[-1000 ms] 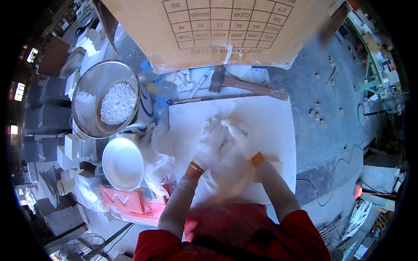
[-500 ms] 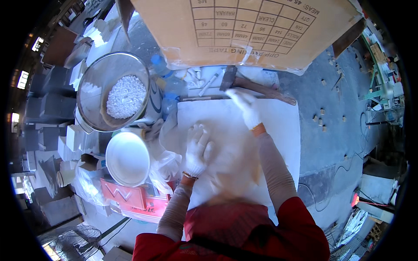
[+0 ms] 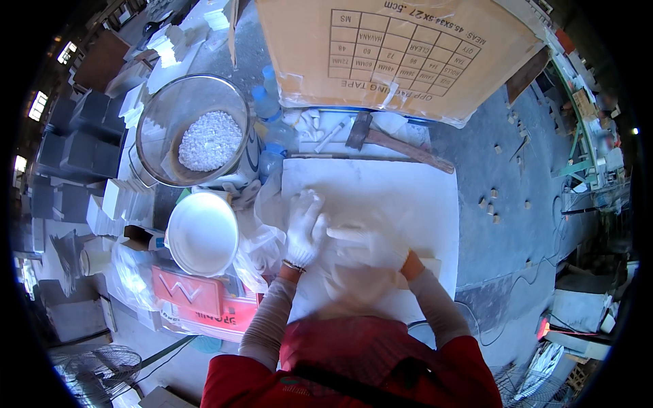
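My left hand [image 3: 306, 228], in a white knit glove, lies on the left part of a white slab [image 3: 435, 197]. Its fingers stretch toward the far edge, with nothing visible in them. My right hand [image 3: 374, 246], gloved too, is smeared by motion over the slab's middle, so its fingers cannot be read. Below it, a pale tan blur [image 3: 357, 282] spreads toward my red apron; its kind is unclear. A flat cream piece [image 3: 430, 266] shows beside my right wrist. Beyond the slab lies a hammer [image 3: 401, 146] with a dark head and wooden handle.
A large cardboard box [image 3: 408, 61] stands at the far side. Leftward are a clear-walled bucket of white chips [image 3: 209, 143], a white bowl [image 3: 202, 233], plastic bottles [image 3: 266, 109] and a red box [image 3: 187, 291]. Small blocks [image 3: 493, 204] litter the grey floor at right.
My right hand has swept from near the hammer back toward my body, over the slab's middle. My left hand stays on the slab, its fingers a little straighter. The whole view has shifted slightly.
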The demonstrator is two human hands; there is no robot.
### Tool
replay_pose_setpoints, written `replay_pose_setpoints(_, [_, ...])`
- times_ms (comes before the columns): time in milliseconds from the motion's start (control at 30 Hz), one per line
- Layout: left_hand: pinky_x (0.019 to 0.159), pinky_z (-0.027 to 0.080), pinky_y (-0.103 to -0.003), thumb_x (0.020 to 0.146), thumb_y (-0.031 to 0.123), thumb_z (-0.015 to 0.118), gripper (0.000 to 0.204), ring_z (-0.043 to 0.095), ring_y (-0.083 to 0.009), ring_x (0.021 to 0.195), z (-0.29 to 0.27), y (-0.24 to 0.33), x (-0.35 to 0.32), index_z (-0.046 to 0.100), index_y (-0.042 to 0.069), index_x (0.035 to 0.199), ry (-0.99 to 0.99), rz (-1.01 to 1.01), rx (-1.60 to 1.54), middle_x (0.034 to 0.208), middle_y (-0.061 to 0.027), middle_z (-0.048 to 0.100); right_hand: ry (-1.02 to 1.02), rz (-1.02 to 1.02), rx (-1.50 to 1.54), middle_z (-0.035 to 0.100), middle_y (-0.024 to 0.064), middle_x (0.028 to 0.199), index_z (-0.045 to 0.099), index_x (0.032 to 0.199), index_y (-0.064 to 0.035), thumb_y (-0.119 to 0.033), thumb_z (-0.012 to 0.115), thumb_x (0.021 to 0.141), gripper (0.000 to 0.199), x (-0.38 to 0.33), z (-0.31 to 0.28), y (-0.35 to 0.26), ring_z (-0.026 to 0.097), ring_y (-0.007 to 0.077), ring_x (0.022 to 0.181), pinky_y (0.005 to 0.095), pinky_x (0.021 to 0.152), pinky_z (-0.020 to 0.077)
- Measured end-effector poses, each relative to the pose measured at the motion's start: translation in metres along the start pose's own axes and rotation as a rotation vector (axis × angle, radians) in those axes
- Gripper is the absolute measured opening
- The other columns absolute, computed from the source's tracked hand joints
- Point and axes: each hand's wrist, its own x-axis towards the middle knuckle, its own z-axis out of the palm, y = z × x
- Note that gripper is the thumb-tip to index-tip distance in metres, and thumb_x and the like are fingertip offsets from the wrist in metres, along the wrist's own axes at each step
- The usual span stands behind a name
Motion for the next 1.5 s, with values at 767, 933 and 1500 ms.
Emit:
replay_pose_setpoints(767, [0.127, 0.03, -0.062, 0.102, 0.026, 0.068, 0.04, 0.046, -0.0483, 0.149, -0.001, 0.005, -0.043, 0.067, 0.004, 0.135, -0.144, 0.057, 0.125, 0.149, -0.023, 0.06, 0.272, 0.249, -0.574, 0.071, 0.0179, 0.127, 0.076, 0.123, -0.0098, -0.03, 0.085, 0.082, 0.046, -0.177, -0.02, 0.011, 0.068, 0.042, 0.114, 0.0504, 0.097, 0.0542])
replay_pose_setpoints(933, [0.123, 0.032, -0.064, 0.098, 0.028, 0.069, 0.039, 0.047, -0.0496, 0.145, 0.0, 0.025, -0.038, 0.068, 0.003, 0.128, -0.077, 0.036, 0.178, 0.145, -0.0234, 0.061, 0.097, 0.186, -0.775, 0.066, 0.0126, 0.122, 0.069, 0.123, -0.0116, -0.049, 0.093, 0.068, 0.07, -0.162, -0.014, -0.034, 0.065, 0.0384, 0.11, 0.0535, 0.096, 0.0511])
replay_pose_setpoints(1500, [0.128, 0.03, -0.061, 0.105, 0.03, 0.066, 0.046, 0.044, -0.0469, 0.152, 0.019, 0.029, -0.063, 0.063, 0.005, 0.143, -0.067, -0.097, 0.039, 0.163, -0.024, 0.05, 0.176, 0.238, -0.753, 0.068, 0.0163, 0.125, 0.065, 0.137, -0.013, -0.043, 0.088, 0.079, 0.07, -0.124, -0.039, -0.003, 0.068, 0.039, 0.109, 0.0526, 0.088, 0.054])
